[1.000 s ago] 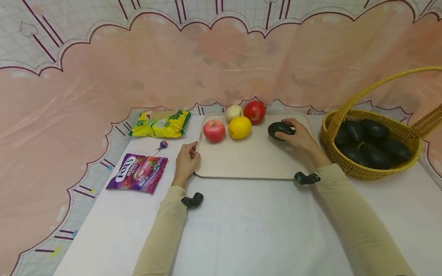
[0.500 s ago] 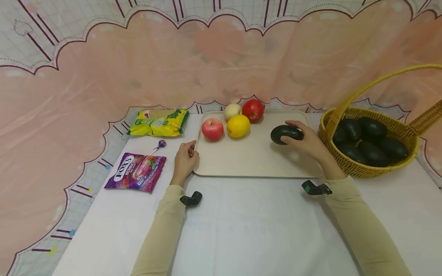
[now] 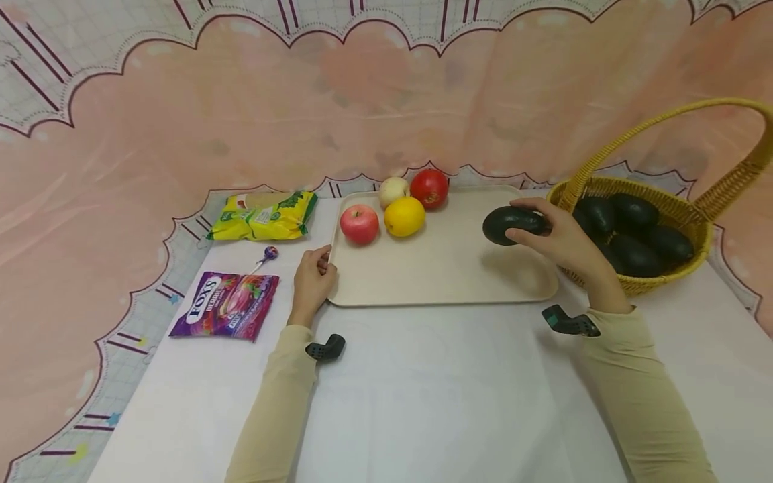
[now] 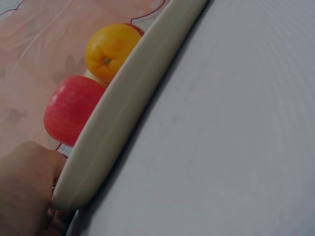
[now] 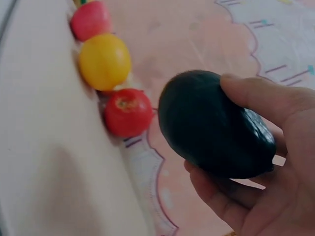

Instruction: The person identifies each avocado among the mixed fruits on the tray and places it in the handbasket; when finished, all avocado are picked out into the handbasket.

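Observation:
In the head view my right hand (image 3: 570, 241) holds a dark avocado (image 3: 507, 225) above the right part of the beige tray (image 3: 435, 282). The right wrist view shows the thumb on one side of this avocado and the fingers curled round the other. My left hand (image 3: 313, 282) grips the tray's left edge with curled fingers, partly hidden by the rim in the left wrist view. On the tray sit a pink-red apple (image 3: 359, 224), a yellow-orange citrus fruit (image 3: 404, 217), a pale round fruit (image 3: 392, 191) and a red pomegranate-like fruit (image 3: 430, 188).
A yellow wicker basket (image 3: 688, 268) with a tall handle stands right of the tray, holding several avocados (image 3: 640, 255). Left of the tray lie a yellow-green packet (image 3: 262, 216), a lollipop (image 3: 270, 253) and a purple Fox's candy bag (image 3: 226, 305). A patterned curtain (image 3: 362, 100) hangs behind.
My right hand has lifted the avocado off the tray and moved it right, towards the basket. The left hand stays at the tray's edge. The head view has shifted slightly.

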`<state>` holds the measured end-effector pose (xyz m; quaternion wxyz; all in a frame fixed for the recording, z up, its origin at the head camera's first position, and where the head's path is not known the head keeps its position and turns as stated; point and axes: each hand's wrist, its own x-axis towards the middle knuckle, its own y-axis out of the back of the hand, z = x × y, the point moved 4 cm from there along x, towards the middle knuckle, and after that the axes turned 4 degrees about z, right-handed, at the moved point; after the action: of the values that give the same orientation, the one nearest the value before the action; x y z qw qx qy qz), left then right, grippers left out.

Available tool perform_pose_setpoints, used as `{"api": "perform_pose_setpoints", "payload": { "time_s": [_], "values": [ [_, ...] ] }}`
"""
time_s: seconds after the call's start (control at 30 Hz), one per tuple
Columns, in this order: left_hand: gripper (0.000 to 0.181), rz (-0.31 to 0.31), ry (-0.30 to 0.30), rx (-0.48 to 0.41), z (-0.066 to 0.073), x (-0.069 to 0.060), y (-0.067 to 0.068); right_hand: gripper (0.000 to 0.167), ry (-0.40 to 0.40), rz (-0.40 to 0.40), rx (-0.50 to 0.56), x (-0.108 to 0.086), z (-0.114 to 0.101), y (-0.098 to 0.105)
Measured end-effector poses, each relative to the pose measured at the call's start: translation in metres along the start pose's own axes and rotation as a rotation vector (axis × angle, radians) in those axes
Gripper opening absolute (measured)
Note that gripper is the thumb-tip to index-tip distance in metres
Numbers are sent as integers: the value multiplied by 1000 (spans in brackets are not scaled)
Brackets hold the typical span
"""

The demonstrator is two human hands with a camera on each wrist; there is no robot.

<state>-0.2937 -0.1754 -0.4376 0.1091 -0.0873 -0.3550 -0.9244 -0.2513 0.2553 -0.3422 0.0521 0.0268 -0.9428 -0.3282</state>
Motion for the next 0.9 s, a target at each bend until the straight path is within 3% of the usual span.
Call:
{"api": "perform_pose_setpoints", "payload": {
  "time_s": [0.33, 0.57, 0.9],
  "values": [
    [43, -6, 12, -15, -1, 0, 0, 57, 32, 54, -41, -16, 2, 35],
    [43, -12, 7, -15, -1, 0, -1, 55, 50, 43, -55, -24, 10, 52],
    [44, -6, -1, -4, -2, 1, -1, 52, 82, 65, -2, -33, 23, 71]
  ]
}}
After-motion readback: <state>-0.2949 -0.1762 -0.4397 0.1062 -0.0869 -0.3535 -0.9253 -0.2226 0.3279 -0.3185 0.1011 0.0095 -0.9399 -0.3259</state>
